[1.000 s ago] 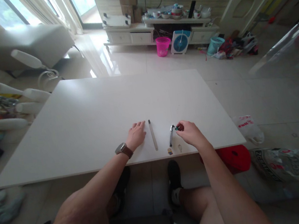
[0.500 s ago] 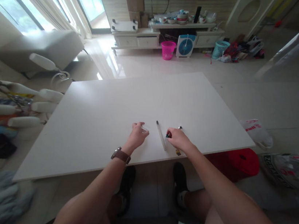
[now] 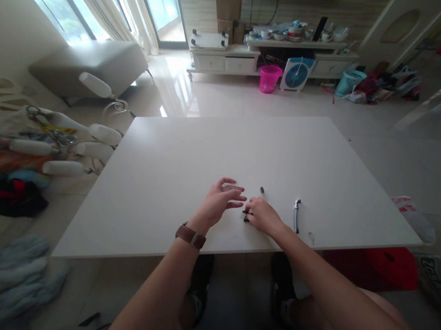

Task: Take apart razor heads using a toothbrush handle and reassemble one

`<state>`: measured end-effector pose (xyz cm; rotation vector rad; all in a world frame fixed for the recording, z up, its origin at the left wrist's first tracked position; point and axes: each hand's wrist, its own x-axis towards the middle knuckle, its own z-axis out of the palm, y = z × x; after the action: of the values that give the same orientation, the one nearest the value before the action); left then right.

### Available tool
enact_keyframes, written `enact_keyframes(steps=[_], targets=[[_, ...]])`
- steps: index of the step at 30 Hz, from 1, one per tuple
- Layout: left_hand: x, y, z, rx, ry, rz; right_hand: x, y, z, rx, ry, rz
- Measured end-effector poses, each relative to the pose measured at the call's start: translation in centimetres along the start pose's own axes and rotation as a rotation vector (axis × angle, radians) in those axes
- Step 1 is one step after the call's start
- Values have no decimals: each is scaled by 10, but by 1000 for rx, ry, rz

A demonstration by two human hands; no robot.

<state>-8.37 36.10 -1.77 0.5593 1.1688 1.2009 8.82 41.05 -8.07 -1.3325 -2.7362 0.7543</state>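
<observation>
My left hand (image 3: 225, 199), a watch with a brown strap on its wrist, is just above the white table (image 3: 187, 158). Its fingers reach forward around a small clear piece (image 3: 230, 187). Close beside it, my right hand (image 3: 264, 214) pinches a small black clip-like thing (image 3: 247, 216), too small to make out fully. A slim pen-like stick (image 3: 262, 190) shows only its dark tip and a bit of shaft; the right hand hides the rest. Right of that forearm lies a silver handle with a black head (image 3: 297, 217). Nearer the edge is a small clear piece (image 3: 311, 238).
A red container (image 3: 392, 268) stands below the table's right front corner, with plastic bags (image 3: 416, 217) beside it. A lamp with white shades (image 3: 95, 85) is at the left. Across the floor are a pink basket (image 3: 270, 78) and a blue fan (image 3: 297, 75).
My right hand has moved left with the black thing, close to my left hand, and now covers most of the stick. The silver handle has come into view as the camera turned left.
</observation>
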Motion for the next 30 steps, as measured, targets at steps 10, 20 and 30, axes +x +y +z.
enact_keyframes(steps=[10, 20, 30], targets=[[-2, 5, 2, -194, -11, -38, -5, 3, -44, 405, 271, 47], [3, -13, 26, -164, -59, -82, -16, 4, -54, 865, 418, 15], [31, -24, 41, -191, -98, -127, -10, 19, -59, 741, 447, -18]])
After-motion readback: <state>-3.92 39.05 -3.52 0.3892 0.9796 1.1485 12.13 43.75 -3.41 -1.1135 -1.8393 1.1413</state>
